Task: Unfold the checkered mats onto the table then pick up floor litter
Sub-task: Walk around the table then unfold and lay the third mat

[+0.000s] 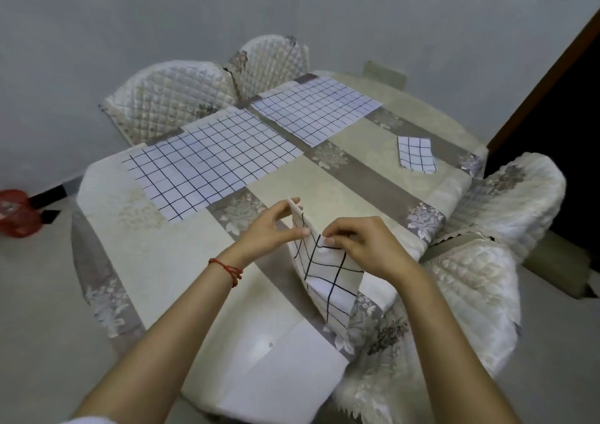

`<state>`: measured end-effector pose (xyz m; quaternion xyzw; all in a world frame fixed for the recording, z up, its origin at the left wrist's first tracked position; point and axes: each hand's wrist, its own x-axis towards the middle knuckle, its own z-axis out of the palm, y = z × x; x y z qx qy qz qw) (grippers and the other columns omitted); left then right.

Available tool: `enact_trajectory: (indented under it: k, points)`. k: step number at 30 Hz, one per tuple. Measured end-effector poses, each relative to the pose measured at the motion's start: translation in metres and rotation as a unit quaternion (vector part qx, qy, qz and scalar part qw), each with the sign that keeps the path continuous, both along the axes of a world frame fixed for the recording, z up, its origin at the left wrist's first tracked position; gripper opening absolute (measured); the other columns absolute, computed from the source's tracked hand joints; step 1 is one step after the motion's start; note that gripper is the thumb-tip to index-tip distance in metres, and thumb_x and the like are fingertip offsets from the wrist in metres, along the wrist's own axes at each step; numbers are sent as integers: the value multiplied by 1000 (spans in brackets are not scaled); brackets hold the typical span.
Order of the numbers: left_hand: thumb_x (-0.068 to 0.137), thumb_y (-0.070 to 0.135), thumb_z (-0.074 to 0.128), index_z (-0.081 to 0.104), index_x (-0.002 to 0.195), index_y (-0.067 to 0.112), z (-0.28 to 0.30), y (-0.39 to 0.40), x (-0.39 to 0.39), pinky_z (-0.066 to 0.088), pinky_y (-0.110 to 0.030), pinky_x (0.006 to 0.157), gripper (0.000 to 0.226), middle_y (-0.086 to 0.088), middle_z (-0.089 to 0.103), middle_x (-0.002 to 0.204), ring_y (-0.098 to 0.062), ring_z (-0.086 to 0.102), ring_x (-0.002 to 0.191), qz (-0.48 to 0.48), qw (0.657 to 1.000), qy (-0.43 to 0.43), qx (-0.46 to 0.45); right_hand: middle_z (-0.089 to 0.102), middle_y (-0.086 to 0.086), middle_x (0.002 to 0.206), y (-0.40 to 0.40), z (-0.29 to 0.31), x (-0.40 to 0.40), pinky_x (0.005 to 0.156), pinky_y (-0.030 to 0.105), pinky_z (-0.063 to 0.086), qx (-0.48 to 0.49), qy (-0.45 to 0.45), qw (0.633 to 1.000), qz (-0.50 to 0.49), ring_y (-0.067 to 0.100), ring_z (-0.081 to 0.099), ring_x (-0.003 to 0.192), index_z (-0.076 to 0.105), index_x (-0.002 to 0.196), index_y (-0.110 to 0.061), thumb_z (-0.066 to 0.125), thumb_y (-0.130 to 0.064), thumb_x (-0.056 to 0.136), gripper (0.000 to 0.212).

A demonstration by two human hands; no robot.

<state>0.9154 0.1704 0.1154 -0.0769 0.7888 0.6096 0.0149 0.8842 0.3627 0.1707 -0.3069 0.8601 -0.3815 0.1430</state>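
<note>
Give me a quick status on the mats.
Both hands, left and right, pinching folded mat, opening it. Two mats flat on table. One folded at far right. Nothing blocking.

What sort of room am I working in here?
Most likely a home dining room: a cloth-covered table with quilted-cover chairs around it, checkered mats laid out as place settings, and a plain wall behind.
</note>
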Motion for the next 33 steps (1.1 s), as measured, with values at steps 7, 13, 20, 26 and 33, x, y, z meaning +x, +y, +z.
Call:
enact_trajectory:
  k: [7, 13, 20, 26, 33]
  points:
    - [80, 6, 65, 66, 87, 15, 9, -5, 2, 50, -18, 72, 11, 8, 70, 69, -5, 64, 69, -14, 993, -43, 106, 68, -14, 76, 13, 26, -2, 68, 8, 44, -83, 1, 996, -16, -5, 60, 71, 67, 72, -29, 65, -7, 81, 25]
    - [83, 15, 62, 59, 73, 12, 31, -15, 11, 39, -22, 58, 11, -2, 53, 69, -12, 48, 61, 46, 992, -23, 114, 65, -7, 68, 24, 32, -4, 61, 12, 44, -114, 7, 992, -58, -2, 56, 62, 66, 76, -29, 65, -11, 82, 19]
    - [84, 18, 63, 58, 67, 16, 78, -29, 9, 32, -14, 44, 18, 12, 42, 43, -5, 35, 42, 144, 985, 97, 18, 50, -2, 46, 40, 12, -9, 56, 27, 34, -24, -43, 997, -66, 6, 41, 48, 62, 62, -12, 70, -21, 78, 20]
    - [84, 18, 63, 58, 68, 14, 91, -43, 14, 29, -11, 45, 16, 7, 38, 50, -5, 33, 47, 160, 979, 123, -36, 52, -14, 48, 43, 12, -13, 54, 23, 33, -97, -22, 989, -108, -1, 40, 48, 63, 60, -23, 65, -21, 83, 23]
    - [85, 15, 60, 53, 62, 18, 106, -58, 12, 25, -22, 46, 24, 11, 39, 41, -2, 28, 36, 241, 959, 148, -12, 36, -6, 50, 54, 20, -20, 53, 24, 26, -50, -72, 994, -66, 8, 30, 51, 55, 52, -14, 77, -21, 70, 30]
